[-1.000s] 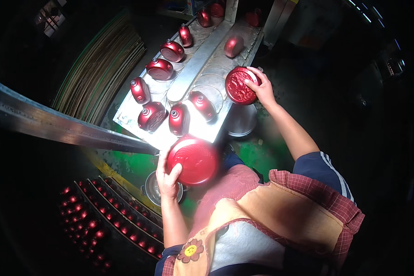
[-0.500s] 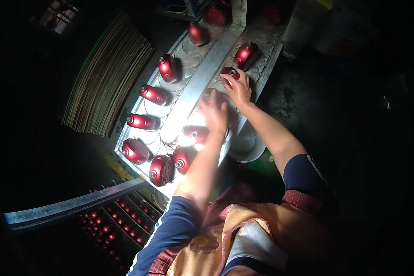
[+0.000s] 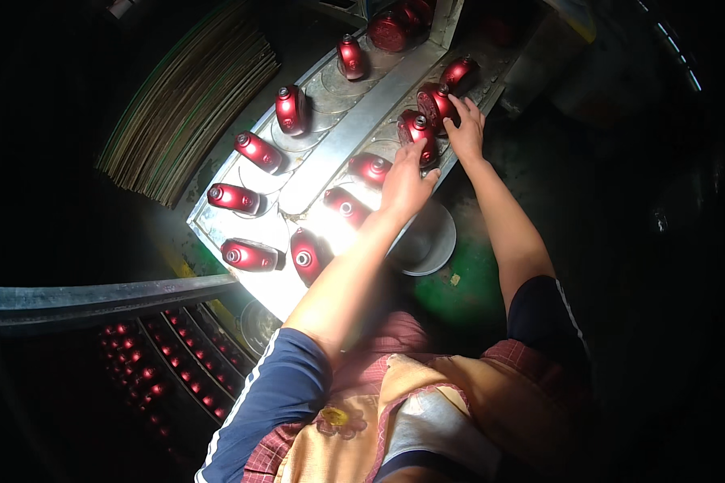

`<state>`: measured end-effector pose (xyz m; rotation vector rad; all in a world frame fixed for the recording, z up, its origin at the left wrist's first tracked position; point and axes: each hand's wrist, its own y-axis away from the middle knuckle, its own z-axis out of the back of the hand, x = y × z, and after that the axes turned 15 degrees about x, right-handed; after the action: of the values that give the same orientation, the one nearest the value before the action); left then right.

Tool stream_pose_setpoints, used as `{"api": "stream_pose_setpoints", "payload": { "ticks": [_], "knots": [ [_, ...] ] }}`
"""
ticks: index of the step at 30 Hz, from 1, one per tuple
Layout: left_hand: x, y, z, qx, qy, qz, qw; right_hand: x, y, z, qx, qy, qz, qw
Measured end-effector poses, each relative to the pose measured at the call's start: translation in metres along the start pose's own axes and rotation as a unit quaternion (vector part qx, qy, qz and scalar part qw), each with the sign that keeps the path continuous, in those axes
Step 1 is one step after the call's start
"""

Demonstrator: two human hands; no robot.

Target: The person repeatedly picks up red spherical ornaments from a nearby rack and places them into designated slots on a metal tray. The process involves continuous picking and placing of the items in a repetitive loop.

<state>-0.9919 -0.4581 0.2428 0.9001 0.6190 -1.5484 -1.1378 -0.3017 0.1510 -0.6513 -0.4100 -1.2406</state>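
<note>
Both of my hands are at dark red, flask-shaped bottles with narrow necks. My left hand (image 3: 411, 181) reaches a red bottle (image 3: 416, 127) from the near side, its fingertips at the bottle and its thumb spread apart. Just beyond, my right hand (image 3: 465, 133) has its thumb and fingers at the right edge of another red bottle (image 3: 433, 103). A third bottle (image 3: 459, 74) stands farther along this lane. Closer to me in the line are a bottle (image 3: 369, 167) and another red bottle (image 3: 342, 203); my left forearm partly covers the bottle (image 3: 307, 256) nearest me.
A metal divider (image 3: 350, 137) splits the worktable, with more bottles (image 3: 290, 113) along its left lane. Below the table's right edge sits a round basin (image 3: 428, 241). Stacked sheets (image 3: 189, 101) stand at the left. A metal rail (image 3: 113, 296) crosses above rows of small red shiny objects (image 3: 185, 376).
Both hands have moved farther along the right lane. Bottles there have shifted away from me, while those in the left lane have come nearer. The view has turned slightly.
</note>
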Motion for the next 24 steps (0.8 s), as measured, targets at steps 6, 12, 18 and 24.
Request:
{"api": "stream_pose_setpoints", "payload": {
  "ticks": [6, 12, 18, 24],
  "knots": [
    [0.031, 0.238, 0.015, 0.041, 0.3, 0.011, 0.953, 0.012, 0.153, 0.037, 0.005, -0.231, -0.016, 0.973],
    [0.101, 0.487, 0.001, -0.001, 0.373, 0.205, 0.905, 0.09, 0.333, 0.026, 0.084, -0.304, -0.104, 0.943],
    [0.159, 0.602, 0.009, -0.097, 0.34, 0.246, 0.903, 0.184, 0.357, -0.008, 0.182, -0.312, -0.051, 0.931],
    [0.194, 0.688, 0.031, -0.233, 0.406, 0.366, 0.804, 0.285, 0.346, -0.089, 0.306, -0.389, 0.024, 0.868]
  ]
}}
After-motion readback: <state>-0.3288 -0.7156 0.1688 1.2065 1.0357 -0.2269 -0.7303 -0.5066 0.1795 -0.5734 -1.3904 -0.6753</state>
